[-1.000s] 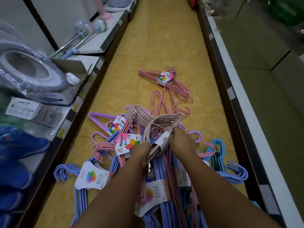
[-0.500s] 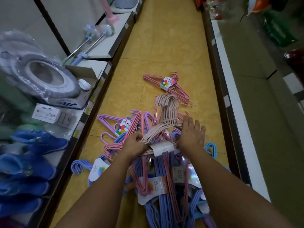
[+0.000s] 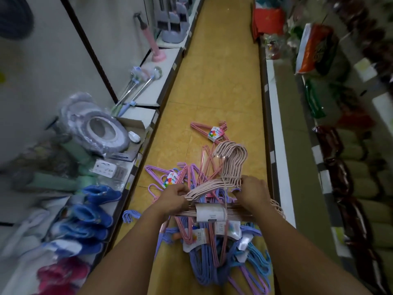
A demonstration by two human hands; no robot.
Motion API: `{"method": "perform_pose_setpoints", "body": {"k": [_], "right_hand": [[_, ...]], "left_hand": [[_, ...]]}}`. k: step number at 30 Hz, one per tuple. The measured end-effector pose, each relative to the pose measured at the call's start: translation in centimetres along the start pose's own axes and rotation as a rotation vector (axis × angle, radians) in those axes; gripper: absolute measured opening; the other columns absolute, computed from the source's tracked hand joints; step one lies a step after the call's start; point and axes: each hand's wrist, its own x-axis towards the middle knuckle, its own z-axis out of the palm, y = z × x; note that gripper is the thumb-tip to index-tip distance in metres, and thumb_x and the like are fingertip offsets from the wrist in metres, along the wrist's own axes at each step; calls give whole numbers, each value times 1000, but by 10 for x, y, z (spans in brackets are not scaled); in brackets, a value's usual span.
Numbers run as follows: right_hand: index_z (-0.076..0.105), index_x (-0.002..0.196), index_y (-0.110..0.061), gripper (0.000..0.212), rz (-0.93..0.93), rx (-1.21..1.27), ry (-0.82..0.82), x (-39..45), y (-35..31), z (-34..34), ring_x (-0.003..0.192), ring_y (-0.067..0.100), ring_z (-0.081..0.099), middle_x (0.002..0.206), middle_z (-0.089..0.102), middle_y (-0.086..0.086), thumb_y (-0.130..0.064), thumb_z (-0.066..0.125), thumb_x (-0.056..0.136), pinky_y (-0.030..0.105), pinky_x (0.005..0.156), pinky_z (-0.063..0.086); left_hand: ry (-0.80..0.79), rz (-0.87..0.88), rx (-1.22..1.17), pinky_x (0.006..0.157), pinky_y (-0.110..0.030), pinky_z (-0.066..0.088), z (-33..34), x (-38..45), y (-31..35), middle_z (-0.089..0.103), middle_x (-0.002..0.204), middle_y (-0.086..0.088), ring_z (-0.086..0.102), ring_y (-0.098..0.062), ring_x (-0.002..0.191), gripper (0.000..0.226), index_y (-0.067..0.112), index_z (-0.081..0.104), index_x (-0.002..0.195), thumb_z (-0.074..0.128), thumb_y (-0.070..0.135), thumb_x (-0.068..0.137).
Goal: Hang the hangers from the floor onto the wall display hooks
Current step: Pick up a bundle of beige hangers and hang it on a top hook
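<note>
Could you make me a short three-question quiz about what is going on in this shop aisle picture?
1. True or false: both hands grip the beige hanger bundle.
2. Which colour is the hanger bundle lying alone, farthest up the aisle floor? A) pink B) green C) black
3. Fill in: the bundle's hooks point ____ from the person.

Key
1. True: the left hand holds its left end and the right hand holds near the hook necks.
2. A: the pink hanger bundle with a colourful label lies beyond the mixed hanger pile.
3. away
</note>
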Motion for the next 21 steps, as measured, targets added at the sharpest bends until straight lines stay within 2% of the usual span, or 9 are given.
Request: {"method": "perform_pose_setpoints", "body": {"k": [1,2,4,6,8,11,13,17,21], "right_hand": [[60,118,-20,30,5,53,5,-10,-4,-14,111,28,57,119,65,7,-26,61,88,36,96,44],[63,114,-20,26,8,86,2,-20,-9,-26,105,29,61,113,67,8,-21,60,88,33,86,48],[62,118,-20,29,-4,106,2,-44,-19,-54,102,29,62,111,67,9,-15,57,90,29,75,45],[59,121,-21,32,-18,123,30,-64,-29,-76,102,28,62,112,67,8,-12,56,91,28,73,42],[61,118,-21,31,-11,135,49,-80,-38,-92,101,27,62,112,66,7,-8,54,91,30,76,46],[62,115,-20,29,-32,110,64,-102,-56,-114,104,29,61,114,64,8,-9,51,91,34,81,48],[62,117,-18,29,-74,90,83,-116,-75,-125,106,31,59,117,61,10,-10,49,92,34,83,48],[64,115,-20,29,-182,73,99,-139,-113,-139,105,29,60,117,61,8,-9,49,92,35,82,48],[61,119,-28,32,-300,27,93,-161,-139,-154,109,26,59,115,65,3,-20,56,88,34,88,46]], "left_hand": [[-26,-16,14,39,-13,32,-6,-13,10,52,65,-2,46,-1,41,23,10,54,80,51,-12,80],[-54,-28,38,42,-15,31,-10,-23,17,50,68,-4,46,-6,46,20,11,53,82,53,-10,79],[-91,-47,139,51,-21,31,-19,-44,33,48,75,-6,43,-15,59,22,10,52,91,57,-2,73],[-101,-66,218,57,-25,35,-29,-62,50,49,81,-6,45,-18,66,27,11,52,102,56,0,78],[-155,-77,256,65,-29,41,-37,-78,67,53,91,-7,51,-20,75,35,12,50,115,60,7,82],[-203,-73,363,86,-31,45,-47,-102,89,52,122,-7,54,-25,106,64,19,40,135,70,28,79],[-73,-13,496,92,-34,46,-45,-111,96,53,132,-6,53,-27,115,72,23,37,140,70,35,77],[381,149,713,75,-35,45,-48,-136,101,65,110,-9,60,-32,101,26,23,55,112,55,17,86],[531,142,780,72,-33,45,-72,-171,94,67,103,-10,62,-33,97,25,24,60,106,51,13,86]]}}
